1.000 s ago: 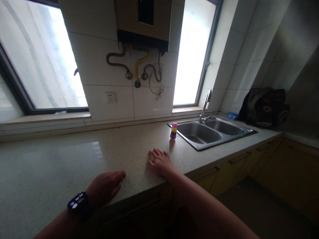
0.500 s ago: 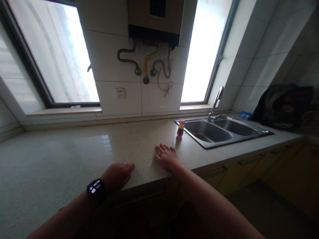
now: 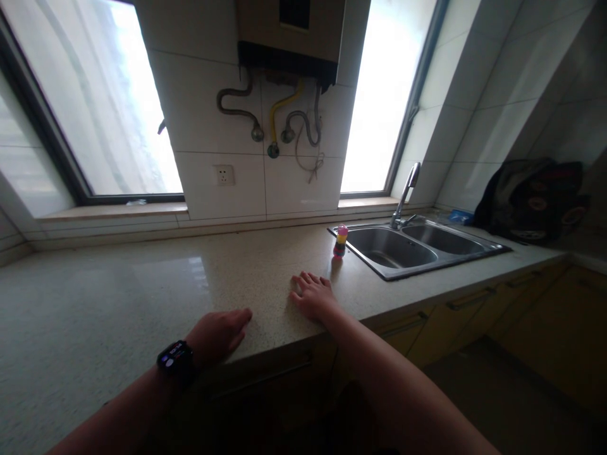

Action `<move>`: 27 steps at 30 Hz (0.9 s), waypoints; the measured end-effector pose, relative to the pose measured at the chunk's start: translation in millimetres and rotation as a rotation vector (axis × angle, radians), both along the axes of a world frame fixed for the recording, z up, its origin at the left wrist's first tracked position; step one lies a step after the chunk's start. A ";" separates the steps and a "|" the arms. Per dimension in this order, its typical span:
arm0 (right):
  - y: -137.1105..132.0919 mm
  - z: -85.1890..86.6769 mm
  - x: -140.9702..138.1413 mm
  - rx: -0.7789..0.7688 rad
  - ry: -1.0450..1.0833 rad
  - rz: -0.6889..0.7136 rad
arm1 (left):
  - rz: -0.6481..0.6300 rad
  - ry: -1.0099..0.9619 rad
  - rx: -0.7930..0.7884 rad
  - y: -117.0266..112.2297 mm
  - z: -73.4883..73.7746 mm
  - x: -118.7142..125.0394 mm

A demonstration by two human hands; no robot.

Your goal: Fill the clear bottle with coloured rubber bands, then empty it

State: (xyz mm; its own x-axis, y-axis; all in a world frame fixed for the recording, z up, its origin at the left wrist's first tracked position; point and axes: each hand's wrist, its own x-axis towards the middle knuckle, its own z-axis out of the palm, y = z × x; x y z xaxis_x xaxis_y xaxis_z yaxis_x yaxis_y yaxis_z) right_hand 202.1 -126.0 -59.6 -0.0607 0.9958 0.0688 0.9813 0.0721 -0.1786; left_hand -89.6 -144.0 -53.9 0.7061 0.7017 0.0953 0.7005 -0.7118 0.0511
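Note:
My right hand (image 3: 312,295) rests palm down on the pale speckled countertop (image 3: 256,259), fingers spread, nothing in it. A small bottle-shaped thing (image 3: 340,242) with pink, yellow and dark bands stands upright beyond those fingers, apart from them, by the sink's left corner. To the left, my left hand (image 3: 219,336) lies at the counter's front edge. Its fingers point right, fairly close together and partly in shadow, and I see nothing held. A dark smartwatch (image 3: 174,357) with a lit screen is on the left wrist.
A double steel sink (image 3: 393,275) with a faucet (image 3: 403,196) is set into the counter at right. Farther right sit a blue packet (image 3: 459,217) and a dark backpack (image 3: 531,199). A water heater (image 3: 291,44) with pipes hangs on the wall between two windows.
The whole view has shifted slightly, so the scene sits a little farther left. Both hands and the small banded bottle keep their places on the counter.

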 end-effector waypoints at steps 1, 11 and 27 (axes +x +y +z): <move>0.2 -0.1 0.1 0.003 0.003 0.000 | -0.001 -0.010 -0.002 -0.1 0.0 -0.3; 2.6 -3.6 2.2 0.051 0.026 0.004 | -0.006 -0.027 -0.021 0.0 1.3 1.4; 6.9 -3.7 2.2 0.031 0.026 -0.020 | 0.012 -0.032 -0.036 -1.4 1.3 1.1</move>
